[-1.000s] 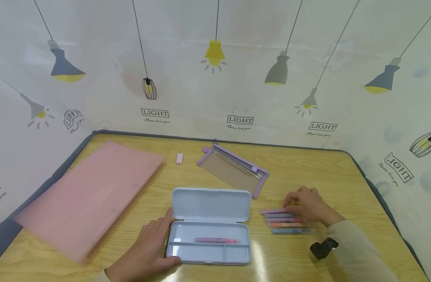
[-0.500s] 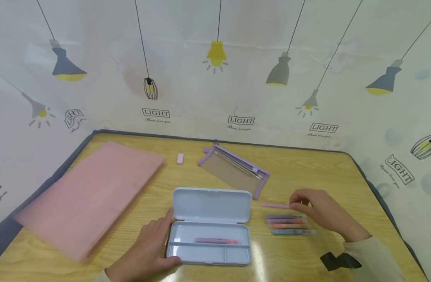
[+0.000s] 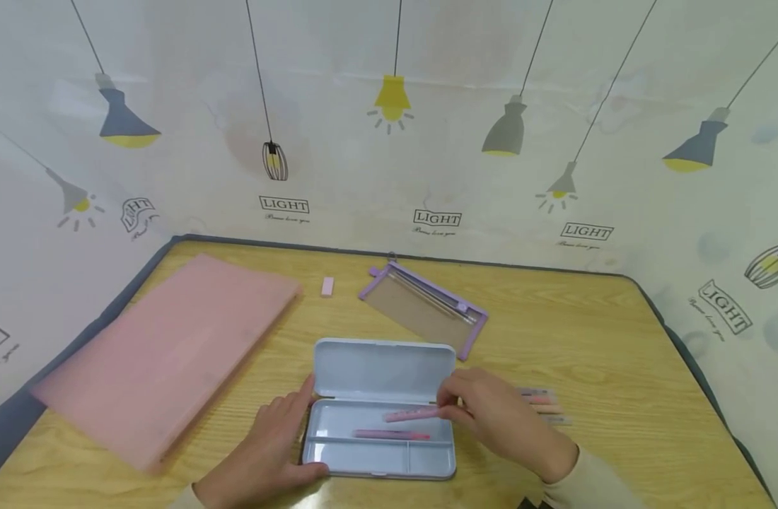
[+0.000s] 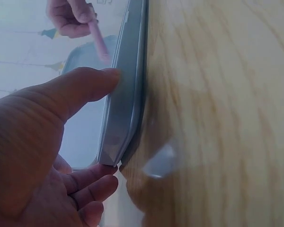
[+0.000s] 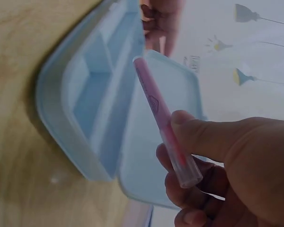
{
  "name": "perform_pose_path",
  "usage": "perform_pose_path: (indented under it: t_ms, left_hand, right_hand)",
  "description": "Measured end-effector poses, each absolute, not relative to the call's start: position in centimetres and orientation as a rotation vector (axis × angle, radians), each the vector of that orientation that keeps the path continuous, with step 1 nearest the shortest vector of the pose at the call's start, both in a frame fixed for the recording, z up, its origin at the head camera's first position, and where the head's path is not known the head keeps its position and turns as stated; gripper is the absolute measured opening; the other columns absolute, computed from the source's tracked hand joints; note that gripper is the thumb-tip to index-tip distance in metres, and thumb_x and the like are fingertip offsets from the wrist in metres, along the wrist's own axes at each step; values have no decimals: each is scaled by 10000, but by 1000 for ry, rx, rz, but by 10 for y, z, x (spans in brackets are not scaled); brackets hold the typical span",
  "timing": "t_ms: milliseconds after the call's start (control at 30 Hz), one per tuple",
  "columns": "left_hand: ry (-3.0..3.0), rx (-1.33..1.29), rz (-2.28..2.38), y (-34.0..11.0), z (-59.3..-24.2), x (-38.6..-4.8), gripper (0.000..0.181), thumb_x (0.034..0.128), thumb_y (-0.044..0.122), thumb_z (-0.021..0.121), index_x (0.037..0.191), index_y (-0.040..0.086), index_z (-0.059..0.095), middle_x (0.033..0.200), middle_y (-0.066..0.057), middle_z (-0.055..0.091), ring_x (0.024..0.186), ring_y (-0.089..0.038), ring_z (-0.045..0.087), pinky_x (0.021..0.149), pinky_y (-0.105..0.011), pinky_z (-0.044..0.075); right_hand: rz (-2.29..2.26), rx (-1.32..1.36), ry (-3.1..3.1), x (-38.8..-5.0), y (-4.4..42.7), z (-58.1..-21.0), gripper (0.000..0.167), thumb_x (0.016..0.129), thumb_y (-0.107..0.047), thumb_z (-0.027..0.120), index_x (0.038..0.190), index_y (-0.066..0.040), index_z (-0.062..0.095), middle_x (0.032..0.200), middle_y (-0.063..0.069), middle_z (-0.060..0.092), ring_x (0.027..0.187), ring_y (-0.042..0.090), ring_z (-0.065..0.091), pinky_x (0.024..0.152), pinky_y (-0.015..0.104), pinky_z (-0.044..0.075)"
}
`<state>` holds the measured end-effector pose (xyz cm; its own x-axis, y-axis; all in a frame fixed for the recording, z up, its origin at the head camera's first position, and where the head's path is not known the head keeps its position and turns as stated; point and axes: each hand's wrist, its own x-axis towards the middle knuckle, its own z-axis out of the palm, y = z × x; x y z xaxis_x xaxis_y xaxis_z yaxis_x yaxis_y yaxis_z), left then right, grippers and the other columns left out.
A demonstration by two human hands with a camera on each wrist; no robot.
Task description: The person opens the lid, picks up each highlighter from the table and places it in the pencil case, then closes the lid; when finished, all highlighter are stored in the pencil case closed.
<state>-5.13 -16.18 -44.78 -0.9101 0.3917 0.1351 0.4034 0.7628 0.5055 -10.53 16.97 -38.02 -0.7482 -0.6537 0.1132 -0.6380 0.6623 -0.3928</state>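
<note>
A light blue pencil case lies with its lid raised on the table. My left hand grips its left end, thumb at the near corner and fingers along the side. Between thumb and fingers my right hand pinches a pink highlighter, held over the long back compartment. The right wrist view shows its pink barrel and clear cap. Another pink highlighter lies in that compartment. Several more highlighters lie right of the case, partly hidden behind my right hand.
A pink folder lies at the left. Behind the case are a small pink eraser and a purple-edged mesh pouch with pencil-like sticks in it. A wall printed with lamps borders the wooden table.
My right hand has lifted the pink highlighter from the row at the right and carried it left, over the pencil case. My left hand has stayed on the case.
</note>
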Motion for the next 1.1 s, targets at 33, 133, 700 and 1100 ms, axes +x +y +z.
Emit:
perform_pose_path:
  t_ms: [33, 133, 700, 1100]
  left_hand:
    - [-2933, -661, -850, -161, -448, -51, 1188, 690, 515, 831, 1536, -17, 188, 1238, -68, 573, 1034, -190, 491, 877, -466, 390]
    - [-2942, -664, -859, -161, -447, -52, 1186, 697, 509, 829, 1539, -19, 181, 1248, -78, 569, 1045, -199, 490, 880, -474, 387]
    - [-2934, -650, -843, -160, -447, -50, 1186, 688, 491, 837, 1538, -18, 186, 1232, -73, 577, 1060, -190, 494, 889, -464, 391]
    - [-2921, -666, -869, -161, -447, -50, 1186, 698, 472, 836, 1540, -24, 164, 1236, -86, 574, 1048, -191, 492, 881, -468, 399]
  right_hand:
    - [-632, -1124, 2824, -104, 165, -385, 72, 902, -215, 702, 845, -226, 659, 818, -148, 592, 758, 1, 501, 673, 222, 460]
    - [-592, -1156, 2802, -103, 156, -396, 36, 896, -193, 709, 864, -203, 695, 827, -123, 596, 766, 7, 520, 677, 220, 474]
    - [-451, -1336, 2875, -100, 139, -425, 130, 843, -195, 747, 951, -257, 785, 793, -116, 600, 702, -2, 507, 655, 194, 472]
    - [-315, -1376, 2880, -97, 140, -423, 259, 889, -102, 674, 1045, -279, 782, 814, -85, 537, 719, 48, 415, 662, 200, 425]
